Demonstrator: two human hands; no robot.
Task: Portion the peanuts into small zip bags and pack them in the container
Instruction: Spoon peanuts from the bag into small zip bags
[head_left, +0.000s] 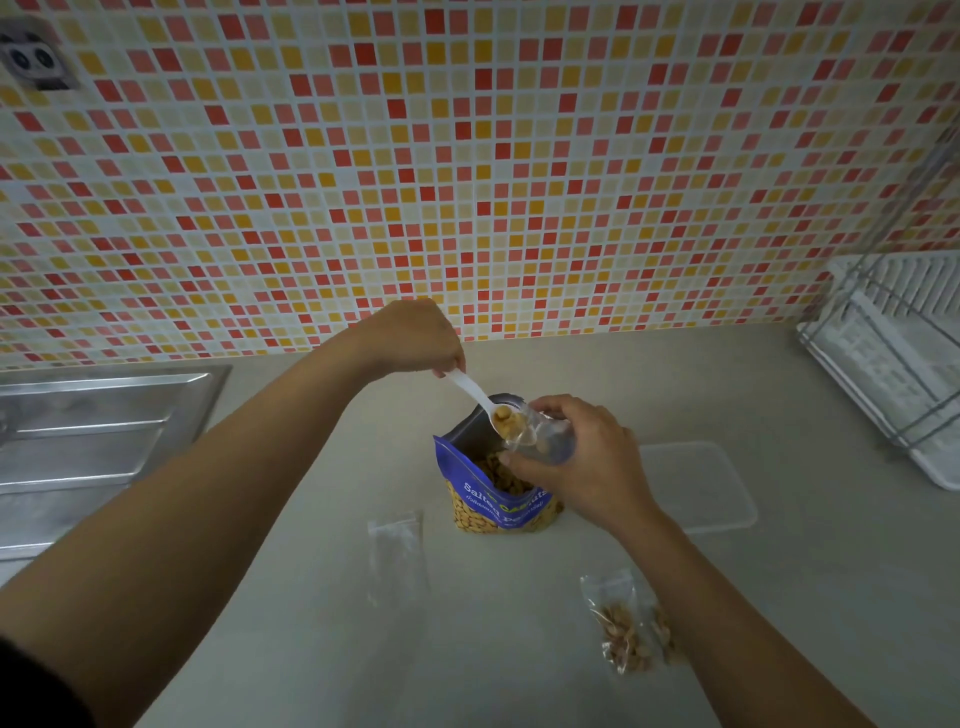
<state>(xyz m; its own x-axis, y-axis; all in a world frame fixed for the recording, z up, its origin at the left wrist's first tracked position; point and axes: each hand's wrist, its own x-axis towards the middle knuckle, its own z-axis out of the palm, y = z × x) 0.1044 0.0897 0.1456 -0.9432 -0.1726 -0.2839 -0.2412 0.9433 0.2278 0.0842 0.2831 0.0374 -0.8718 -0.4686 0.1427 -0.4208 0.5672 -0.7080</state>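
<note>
Head: three zip bags (628, 621), perhaps

There were two hands, left (410, 338) and right (587, 462); one spoon (478, 397); one peanut packet (493, 499); three zip bags: one filled (631, 623), one empty (397, 545), one held (550, 439); one container (701, 488); one dish rack (893, 358).

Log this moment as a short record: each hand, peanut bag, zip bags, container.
left hand: holds white spoon loaded with peanuts
right hand: holds small zip bag at the spoon tip
peanut bag: open, upright on counter
filled zip bag: lying near right forearm
empty zip bags: left of peanut bag
container: clear, apparently empty
</note>
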